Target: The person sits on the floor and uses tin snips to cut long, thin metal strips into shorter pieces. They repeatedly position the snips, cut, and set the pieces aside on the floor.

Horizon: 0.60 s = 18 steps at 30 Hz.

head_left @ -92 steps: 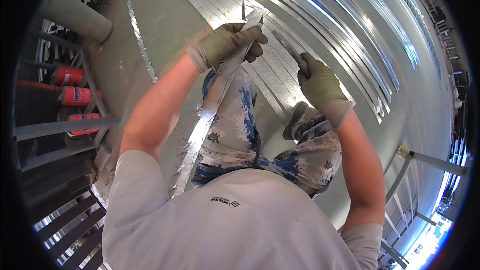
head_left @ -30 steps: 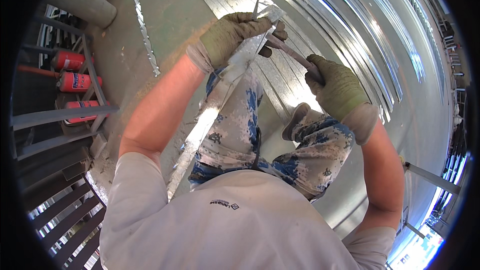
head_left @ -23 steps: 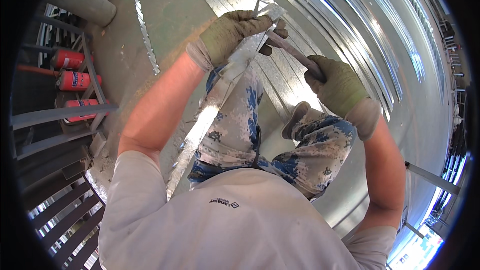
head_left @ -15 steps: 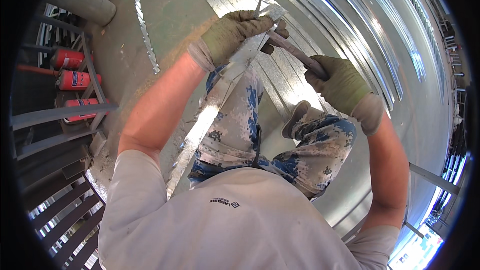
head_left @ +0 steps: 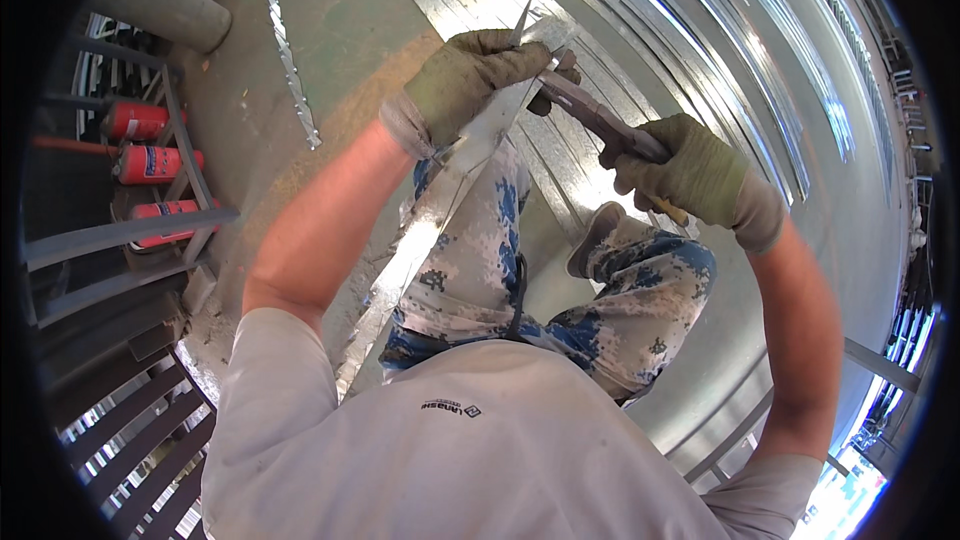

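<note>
Gripped the long metal strip (head_left: 430,220) near its top end with the gloved left hand (head_left: 470,80), with fingers clamped tight round it. Let the rest slant down past the left knee toward the lower left. Squeezed the dark-handled snips (head_left: 590,115) in the gloved right hand (head_left: 695,175), with fingers wrapped shut on the handles. Set the nose of the tool right against the strip's top edge, just beside the left fingers. Looked to be mid-bite at that end, cutting or crimping; could not tell which, with the contact point hidden by the glove. Called, on that reading, for a steady squeeze next and a firm hold on the strip, with the left fingers kept off the blade line. Sharp edges all round: the strip's own, and the ribbed sheet metal (head_left: 700,20) underfoot. Plenty of open room to the right across the sheets. Tighter on the left: a twisted offcut (head_left: 285,50) on the concrete floor (head_left: 350,30), and red fire extinguishers (head_left: 150,162) on a rack further out, well apart from both hands.
</note>
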Available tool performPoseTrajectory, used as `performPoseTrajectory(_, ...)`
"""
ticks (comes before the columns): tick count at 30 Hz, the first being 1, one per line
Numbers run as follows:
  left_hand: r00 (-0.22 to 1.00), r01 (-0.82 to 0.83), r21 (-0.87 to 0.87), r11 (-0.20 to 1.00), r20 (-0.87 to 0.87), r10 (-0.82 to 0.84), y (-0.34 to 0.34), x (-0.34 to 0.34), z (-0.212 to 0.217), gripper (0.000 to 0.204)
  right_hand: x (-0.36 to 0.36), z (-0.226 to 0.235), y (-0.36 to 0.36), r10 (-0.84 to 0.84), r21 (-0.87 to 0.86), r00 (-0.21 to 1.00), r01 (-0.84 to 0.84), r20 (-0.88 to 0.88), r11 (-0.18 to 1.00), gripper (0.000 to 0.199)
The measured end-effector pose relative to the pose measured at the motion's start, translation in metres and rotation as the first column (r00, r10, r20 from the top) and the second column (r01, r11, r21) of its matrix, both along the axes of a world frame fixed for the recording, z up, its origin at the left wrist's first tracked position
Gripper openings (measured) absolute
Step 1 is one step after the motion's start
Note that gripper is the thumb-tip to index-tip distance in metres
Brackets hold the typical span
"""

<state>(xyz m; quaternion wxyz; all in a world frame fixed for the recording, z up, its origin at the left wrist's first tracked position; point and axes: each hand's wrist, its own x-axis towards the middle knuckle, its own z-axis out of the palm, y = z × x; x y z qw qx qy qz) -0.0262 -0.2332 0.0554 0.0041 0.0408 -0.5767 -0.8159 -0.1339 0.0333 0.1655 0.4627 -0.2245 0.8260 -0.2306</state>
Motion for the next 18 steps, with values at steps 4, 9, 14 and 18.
performPoseTrajectory(4, 0.999, -0.010, 0.097, 0.995, 0.043, 0.006, 0.001, -0.001, 0.002, 0.035, -0.012, -0.010, 0.009, 0.022, -0.142, 0.985, 0.003, 0.173, 0.990, 0.030)
performPoseTrajectory(9, 0.999, -0.001, 0.167, 0.986, 0.044, -0.006, 0.002, -0.001, 0.001, 0.035, -0.021, -0.008, 0.007, 0.056, -0.188, 0.920, 0.020, 0.389, 0.982, 0.033)
performPoseTrajectory(14, 0.999, 0.011, 0.146, 0.989, 0.031, -0.016, 0.002, -0.001, -0.002, 0.032, -0.026, -0.009, 0.006, 0.001, -0.153, 0.828, 0.102, 0.560, 0.983, 0.038)
performPoseTrajectory(18, 0.999, 0.001, 0.118, 0.993, 0.052, -0.007, 0.001, -0.003, -0.005, 0.030, -0.037, -0.024, 0.010, 0.040, -0.162, 0.753, 0.089, 0.657, 0.983, 0.043)
